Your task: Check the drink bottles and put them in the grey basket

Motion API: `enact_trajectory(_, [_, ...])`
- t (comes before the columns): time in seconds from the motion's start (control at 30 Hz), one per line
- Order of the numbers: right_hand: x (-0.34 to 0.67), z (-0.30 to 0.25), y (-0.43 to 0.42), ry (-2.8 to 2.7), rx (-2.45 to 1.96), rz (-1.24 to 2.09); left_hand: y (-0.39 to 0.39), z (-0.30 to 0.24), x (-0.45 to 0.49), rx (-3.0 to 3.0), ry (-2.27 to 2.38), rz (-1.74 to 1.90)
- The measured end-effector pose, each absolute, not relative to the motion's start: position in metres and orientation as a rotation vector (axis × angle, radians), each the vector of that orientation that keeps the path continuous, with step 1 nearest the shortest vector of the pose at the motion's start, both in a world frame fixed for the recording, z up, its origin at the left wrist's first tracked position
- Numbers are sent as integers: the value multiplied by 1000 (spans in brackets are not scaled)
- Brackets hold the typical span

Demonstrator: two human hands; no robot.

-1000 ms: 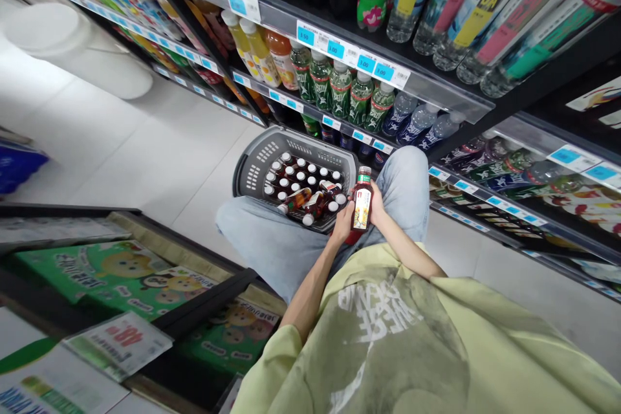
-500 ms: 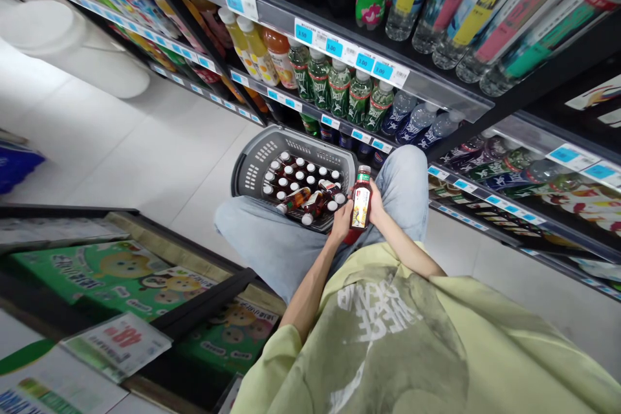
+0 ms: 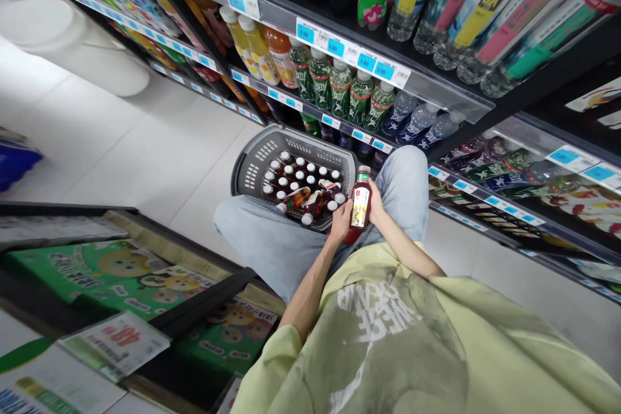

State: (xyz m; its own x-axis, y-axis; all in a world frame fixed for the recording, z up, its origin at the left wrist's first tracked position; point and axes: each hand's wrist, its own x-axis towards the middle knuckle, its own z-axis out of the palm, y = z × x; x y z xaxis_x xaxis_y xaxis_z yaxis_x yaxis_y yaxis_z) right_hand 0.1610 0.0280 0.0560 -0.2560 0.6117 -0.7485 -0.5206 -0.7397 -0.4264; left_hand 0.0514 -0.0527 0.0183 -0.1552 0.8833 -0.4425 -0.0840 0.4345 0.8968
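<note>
Between my two hands a dark bottled drink (image 3: 360, 204) is held upright, its white and yellow label facing me and a green band under the cap. My left hand (image 3: 341, 220) is closed on the bottle's left side. On its right side my right hand (image 3: 375, 205) wraps round it, with the fingers partly hidden behind. Just left of the hands, in front of my knees, a grey shopping basket (image 3: 242, 171) contains many dark bottles with white caps. Most stand upright in rows; several, such as one amber bottle (image 3: 295, 198), lie tilted on top.
A drinks shelf (image 3: 310, 103) with rows of bottles and blue price tags runs along the far side, close to the basket. Behind me on the left is a display of green boxes (image 3: 92, 272). White round stools (image 3: 43, 26) stand at the upper left.
</note>
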Motion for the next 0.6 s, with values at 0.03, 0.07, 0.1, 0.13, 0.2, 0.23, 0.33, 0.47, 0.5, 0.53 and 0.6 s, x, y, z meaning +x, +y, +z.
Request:
enact_trajectory(0.03, [161,56,28,-116,-1273,2036,-53,19,52,750,1490,1001])
enact_trajectory(0.07, [160,57,28,-114,-1272,2030,-53,19,52,750,1498,1003])
enact_trajectory(0.1, [160,57,28,-114,-1268,2025,-53,19,52,746,1503,1008])
enact_trajectory(0.13, [160,57,28,-113,-1265,2019,-53,19,52,742,1506,1012])
enact_trajectory(0.2, [159,57,27,-103,-1262,2003,-53,18,50,745,1516,1012])
enact_trajectory(0.23, [158,57,27,-95,-1265,1995,-53,17,50,753,1525,1009])
enact_trajectory(0.33, [157,56,27,-77,-1296,1963,-52,16,47,793,1579,989])
enact_trajectory(0.47, [155,51,27,-78,-1362,1914,-51,17,46,837,1669,967])
enact_trajectory(0.5, [155,49,27,-82,-1372,1905,-51,18,46,840,1679,969])
enact_trajectory(0.53, [155,47,27,-88,-1379,1898,-50,18,45,840,1684,973])
enact_trajectory(0.6, [156,43,27,-103,-1380,1890,-50,18,45,847,1683,979])
